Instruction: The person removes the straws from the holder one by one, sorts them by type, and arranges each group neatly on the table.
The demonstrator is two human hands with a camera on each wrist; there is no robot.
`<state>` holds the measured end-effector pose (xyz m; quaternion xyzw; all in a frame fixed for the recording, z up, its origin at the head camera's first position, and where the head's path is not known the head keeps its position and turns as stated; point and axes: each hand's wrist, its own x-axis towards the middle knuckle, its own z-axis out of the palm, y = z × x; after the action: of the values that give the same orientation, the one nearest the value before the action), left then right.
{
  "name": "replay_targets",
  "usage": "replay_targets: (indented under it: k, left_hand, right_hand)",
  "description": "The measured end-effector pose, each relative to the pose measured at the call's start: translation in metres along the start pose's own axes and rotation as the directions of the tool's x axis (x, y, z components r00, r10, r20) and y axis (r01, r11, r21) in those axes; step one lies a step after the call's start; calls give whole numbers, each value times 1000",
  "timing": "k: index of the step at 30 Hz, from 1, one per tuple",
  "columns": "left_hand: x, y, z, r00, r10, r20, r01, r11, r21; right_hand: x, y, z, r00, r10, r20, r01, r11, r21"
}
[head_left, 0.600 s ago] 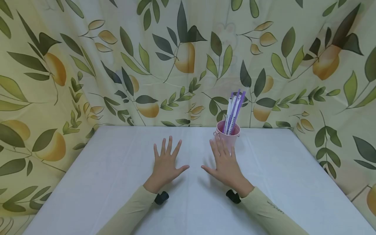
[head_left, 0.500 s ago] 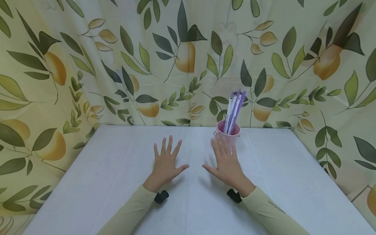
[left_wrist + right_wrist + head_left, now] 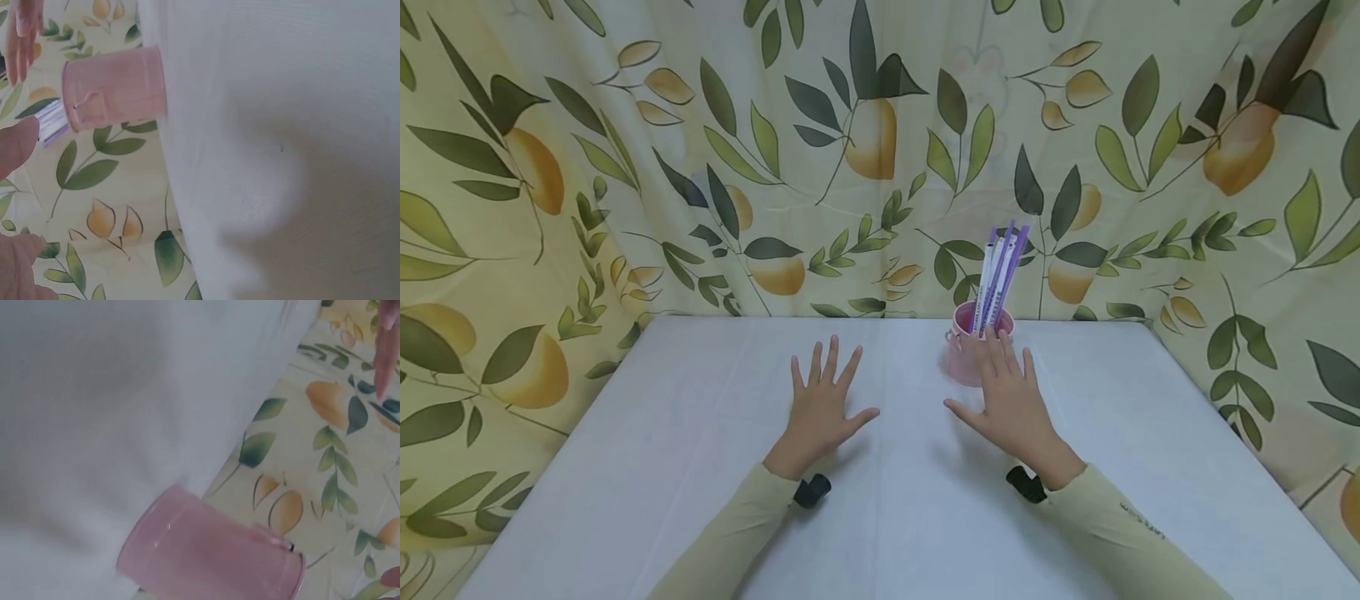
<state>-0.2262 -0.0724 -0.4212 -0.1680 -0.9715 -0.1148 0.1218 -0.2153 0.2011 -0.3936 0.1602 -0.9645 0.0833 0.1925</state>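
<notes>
A small pink bucket (image 3: 962, 362) stands upright near the table's back edge, right of the middle. Several slim purple-and-white sticks (image 3: 1000, 279), printed with small text, lean in it. My right hand (image 3: 1017, 410) is held over the table with fingers spread; its fingertips overlap the bucket's front in the head view. To the left, my left hand (image 3: 818, 410) also has its fingers spread and holds nothing. The left wrist view shows the bucket (image 3: 119, 87) side-on, with the stick ends partly hidden by my left thumb (image 3: 15, 147). In the right wrist view the bucket (image 3: 212, 550) is close by.
A white cloth (image 3: 880, 517) covers the table. Behind and at both sides hangs a curtain (image 3: 880, 233) printed with leaves and yellow fruit. Dark wrist cameras (image 3: 812, 490) sit below both hands, at the ends of pale sleeves (image 3: 722, 533).
My right hand has moved to the right and slightly forward, showing more of the bucket's left side. My left hand stays nearly in place. The head view has tilted slightly.
</notes>
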Motion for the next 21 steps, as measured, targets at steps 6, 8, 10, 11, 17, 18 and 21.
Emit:
replay_targets:
  k: [6, 8, 10, 11, 17, 18, 21]
  left_hand:
    - [9, -4, -1, 1000, 13, -12, -13, 1000, -2]
    - [14, -6, -2, 1000, 21, -11, -21, 1000, -3]
    - [20, -9, -4, 1000, 27, 3, -27, 1000, -10]
    - [24, -10, -5, 1000, 27, 15, -27, 1000, -15]
    - [53, -15, -13, 997, 19, 71, -15, 998, -64]
    - [59, -15, -14, 997, 21, 71, -16, 997, -71]
    - [77, -13, -20, 997, 29, 75, -22, 996, -85]
  right_hand:
    - [6, 27, -9, 985, -66, -158, 70, 997, 18]
    - [9, 37, -11, 974, -79, -210, 89, 995, 38]
    - [12, 48, -12, 966, -72, -249, 91, 994, 65]
    - [12, 53, -13, 963, -61, -261, 84, 993, 80]
    - [19, 77, -18, 972, 73, -223, -33, 983, 181]
    - [20, 80, -18, 975, 97, -200, -57, 979, 198]
    - [27, 89, -17, 982, 166, -95, -137, 956, 260]
